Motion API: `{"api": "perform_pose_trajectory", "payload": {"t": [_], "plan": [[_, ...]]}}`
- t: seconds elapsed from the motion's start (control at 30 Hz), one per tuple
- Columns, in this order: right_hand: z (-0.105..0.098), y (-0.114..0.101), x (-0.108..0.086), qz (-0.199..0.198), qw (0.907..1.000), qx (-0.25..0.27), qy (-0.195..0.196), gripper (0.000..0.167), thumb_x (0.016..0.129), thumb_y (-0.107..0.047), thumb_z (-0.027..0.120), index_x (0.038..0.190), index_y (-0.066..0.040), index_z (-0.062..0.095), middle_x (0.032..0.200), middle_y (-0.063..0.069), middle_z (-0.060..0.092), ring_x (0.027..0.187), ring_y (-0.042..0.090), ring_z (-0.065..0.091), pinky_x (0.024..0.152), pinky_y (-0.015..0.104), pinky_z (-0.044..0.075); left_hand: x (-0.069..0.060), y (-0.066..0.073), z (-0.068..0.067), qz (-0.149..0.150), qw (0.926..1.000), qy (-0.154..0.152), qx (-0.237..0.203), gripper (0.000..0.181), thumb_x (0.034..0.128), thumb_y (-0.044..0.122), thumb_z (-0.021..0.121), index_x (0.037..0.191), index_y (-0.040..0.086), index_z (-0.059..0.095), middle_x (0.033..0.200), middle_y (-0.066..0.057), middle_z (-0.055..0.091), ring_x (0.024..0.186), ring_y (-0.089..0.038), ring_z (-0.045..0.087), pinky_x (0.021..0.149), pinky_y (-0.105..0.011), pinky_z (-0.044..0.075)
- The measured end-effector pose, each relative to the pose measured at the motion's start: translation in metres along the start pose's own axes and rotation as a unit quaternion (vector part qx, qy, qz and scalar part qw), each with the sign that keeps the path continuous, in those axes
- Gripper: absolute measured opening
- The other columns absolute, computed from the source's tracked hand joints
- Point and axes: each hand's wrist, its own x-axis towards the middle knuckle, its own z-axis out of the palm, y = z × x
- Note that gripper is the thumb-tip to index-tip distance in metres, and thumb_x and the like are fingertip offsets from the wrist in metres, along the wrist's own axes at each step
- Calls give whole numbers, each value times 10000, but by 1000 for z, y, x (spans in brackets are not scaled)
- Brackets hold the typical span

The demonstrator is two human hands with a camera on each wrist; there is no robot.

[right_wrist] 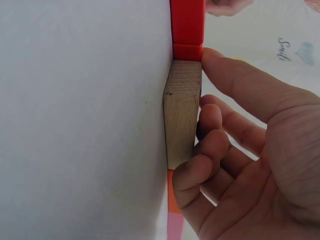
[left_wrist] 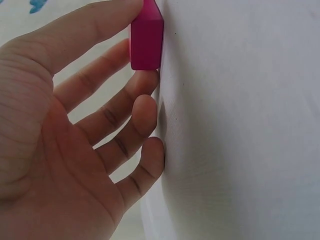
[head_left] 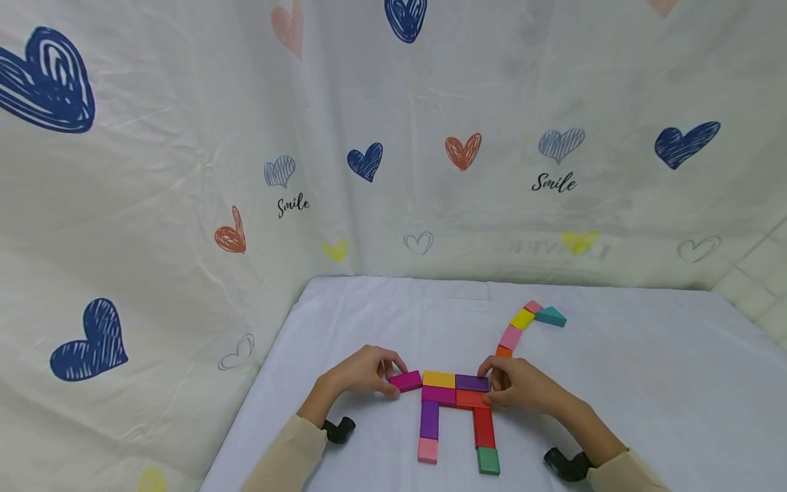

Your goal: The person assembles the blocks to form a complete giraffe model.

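Observation:
In the head view my left hand [head_left: 369, 369] pinches a magenta block [head_left: 407, 380] at its left end, the right end meeting a yellow block [head_left: 439, 379]. The left wrist view has the thumb on one side of this magenta block [left_wrist: 146, 42] and fingers on the other. My right hand [head_left: 525, 385] lies at the right end of the joined blocks, near the purple block [head_left: 472, 383] and orange-red block [head_left: 472, 398]. Seen from the right wrist, its thumb and curled fingers hold a block with bare wooden sides [right_wrist: 181, 120], which touches a red block [right_wrist: 188, 25].
Two legs run toward me, one with a pink block [head_left: 427, 450] and one with a green block [head_left: 488, 460] at its end. A curved row with a pink block [head_left: 510, 337] leads up to a teal triangle [head_left: 551, 316]. A white cloth [head_left: 645, 383] covers the table.

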Motion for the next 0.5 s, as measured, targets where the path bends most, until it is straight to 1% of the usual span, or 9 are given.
{"api": "perform_pose_trajectory", "payload": {"t": [0.3, 0.5], "plan": [[0, 1, -1, -50, 10000, -47, 22, 398, 848, -292, 842, 1148, -127, 640, 757, -12, 573, 691, 110, 545, 572, 205, 457, 0, -1, 1, 44, 10000, 27, -15, 351, 801, 273, 883, 1122, 272, 743, 832, 82, 637, 713, -70, 555, 631, -217, 482], [-1, -1, -1, -89, 9999, -124, 20, 392, 849, -287, 842, 1148, -129, 644, 755, -16, 574, 689, 109, 546, 575, 207, 462, -1, 2, -2, -74, 9999, 70, -101, 335, 831, 306, 857, 1139, 249, 741, 862, 66, 645, 752, -96, 580, 654, -235, 509]]}}
